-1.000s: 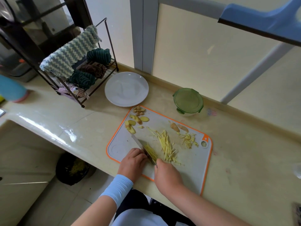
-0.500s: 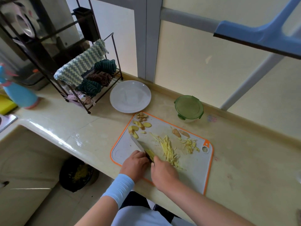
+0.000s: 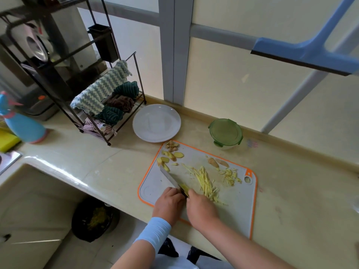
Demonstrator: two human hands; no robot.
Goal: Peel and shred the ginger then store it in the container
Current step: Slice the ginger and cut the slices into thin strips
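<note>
A person stands at a kitchen counter, both hands at the near edge of a grey cutting board [image 3: 239, 210] with an orange rim. The right hand [image 3: 202, 209] is closed around the handle of a knife [image 3: 171, 178], whose blade angles away across the board's left half. The left hand [image 3: 169, 202], above a pale blue wristband, has its fingers curled down onto a small yellow ginger piece [image 3: 184, 188] against the blade. A long heap of ginger shreds [image 3: 206, 181] lies mid-board, ginger slices [image 3: 169, 156] at its far left corner. Just behind the board stands the container [image 3: 225, 133], its green lid on, with a white plate [image 3: 156, 123] beyond the board's far left corner.
</note>
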